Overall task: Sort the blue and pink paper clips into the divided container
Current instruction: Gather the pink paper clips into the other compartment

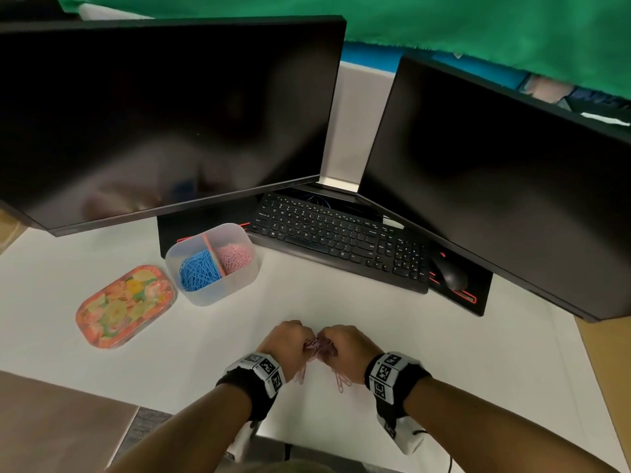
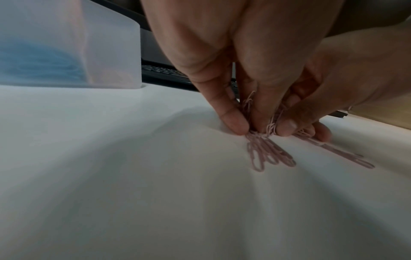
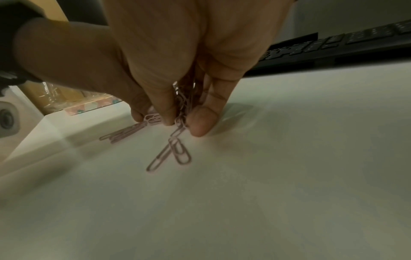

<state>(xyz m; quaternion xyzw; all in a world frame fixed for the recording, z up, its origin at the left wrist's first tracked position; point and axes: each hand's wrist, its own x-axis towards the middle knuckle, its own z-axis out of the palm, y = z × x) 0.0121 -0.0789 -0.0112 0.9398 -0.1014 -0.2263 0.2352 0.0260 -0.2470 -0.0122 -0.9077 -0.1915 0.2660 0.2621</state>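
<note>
Pink clips gathered between both hands, near desk edge

Pink paper clips (image 1: 319,346) bunched on white desk (image 1: 426,353); a few loose ones trail toward the near edge. Left hand (image 1: 285,339) fingertips curled, pinching the bunch; right hand (image 1: 348,344) likewise curled round it, thumb and fingers closed on clips. Hands touching, knuckles up. Divided container (image 1: 218,295) farther back and left: blue clips (image 1: 198,271) in left compartment, pink pile (image 1: 235,256) in right. Floral lid (image 1: 124,305) just beside it. Keyboard (image 1: 338,238), mouse (image 1: 450,273), two dark monitors (image 1: 164,114) behind
</note>
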